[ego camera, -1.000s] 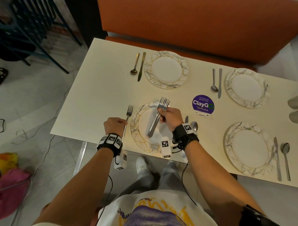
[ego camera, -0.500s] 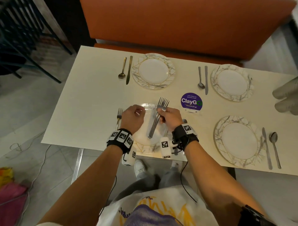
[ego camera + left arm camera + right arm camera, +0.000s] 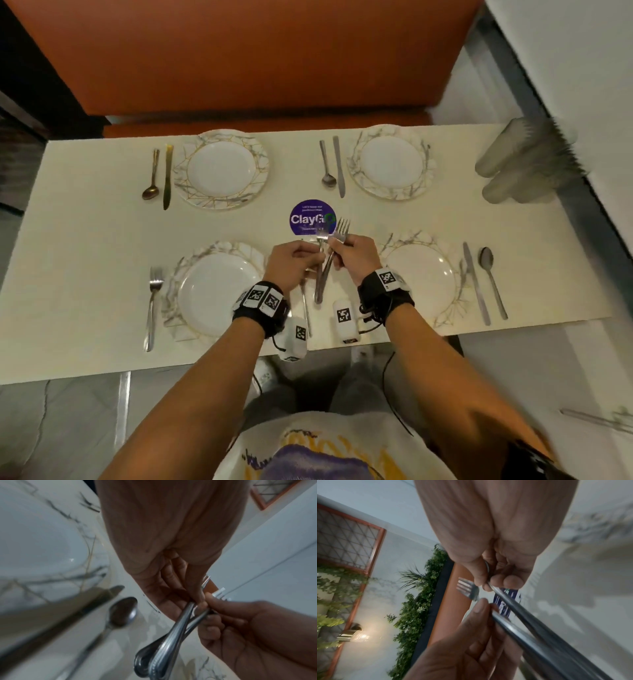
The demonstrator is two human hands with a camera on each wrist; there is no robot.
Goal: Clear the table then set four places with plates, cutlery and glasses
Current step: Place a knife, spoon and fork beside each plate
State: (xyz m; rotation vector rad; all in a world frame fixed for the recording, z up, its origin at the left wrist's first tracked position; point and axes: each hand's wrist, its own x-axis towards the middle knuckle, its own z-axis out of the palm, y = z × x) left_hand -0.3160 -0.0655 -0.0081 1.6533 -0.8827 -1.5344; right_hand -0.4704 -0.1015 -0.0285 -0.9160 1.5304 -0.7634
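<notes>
Four marbled plates are laid out: near left, near right, far left and far right. One fork lies left of the near left plate. My right hand grips a small bundle of forks above the table between the two near plates, tines pointing away. My left hand pinches one fork of that bundle near its neck, which the left wrist view shows as forks. A knife and a spoon lie on the table below the hands.
Knife and spoon pairs lie by the far left plate, the far right plate and the near right plate. A purple round sticker marks the table's middle. Stacked glasses stand blurred at the right end. An orange bench runs behind.
My left hand let go of the fork beside the near left plate and came right to the bundle. Both hands moved right, off the plate.
</notes>
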